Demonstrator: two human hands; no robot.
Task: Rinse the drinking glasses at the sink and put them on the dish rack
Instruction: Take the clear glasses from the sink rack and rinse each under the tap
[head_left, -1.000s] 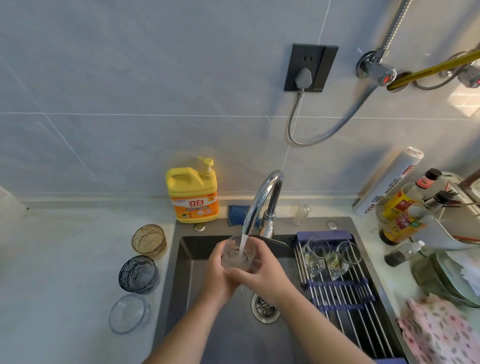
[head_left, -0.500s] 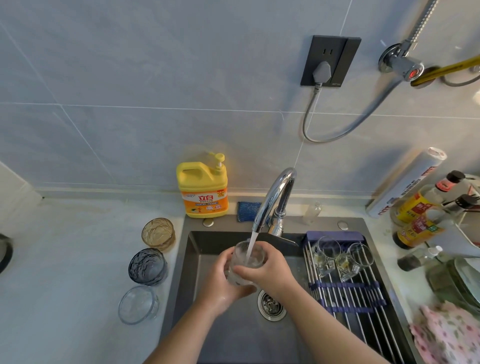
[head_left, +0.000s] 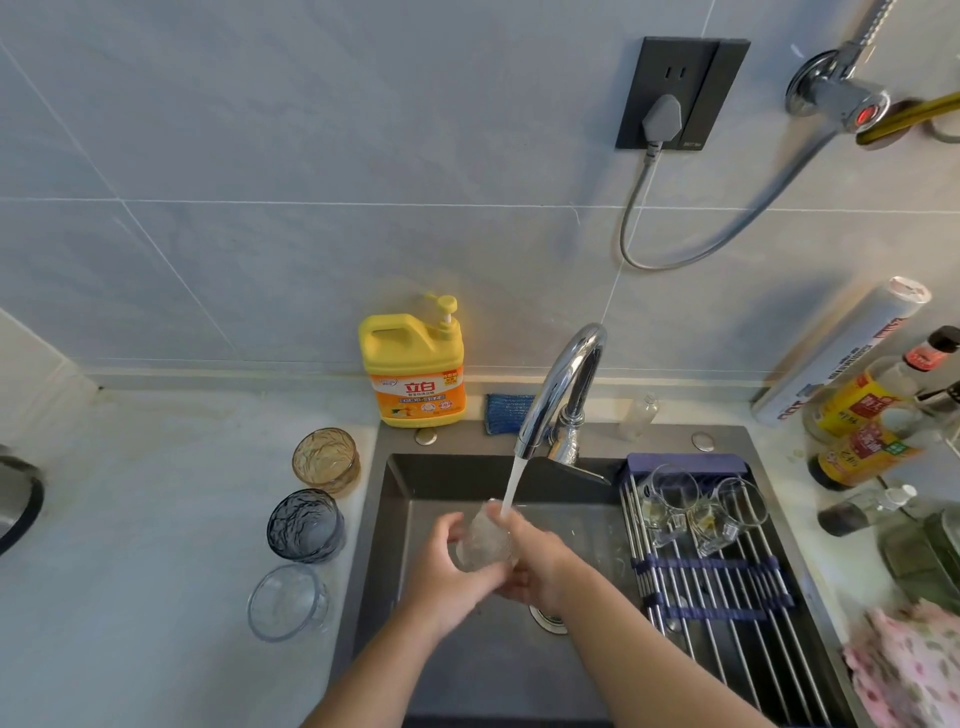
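The left hand (head_left: 447, 577) has its grip curled round a clear glass (head_left: 485, 540), and the right hand (head_left: 540, 566) closes on it from the other side, over the sink (head_left: 467, 675) and under the tap's (head_left: 566, 384) stream. Two glasses (head_left: 670, 499) sit on the dish rack (head_left: 727, 597) just right. Three more glasses (head_left: 306, 525) stand on the table (head_left: 156, 519). The yellow soap bottle (head_left: 415, 374) reads 立白.

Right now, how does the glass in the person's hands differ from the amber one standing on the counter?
The held glass is clear; the amber glass is brown-tinted. The held glass is tilted under the tap water over the sink; the amber glass stands upright on the counter. The left hand and right hand grip the held glass; nothing touches the amber glass. Both are off the rack.
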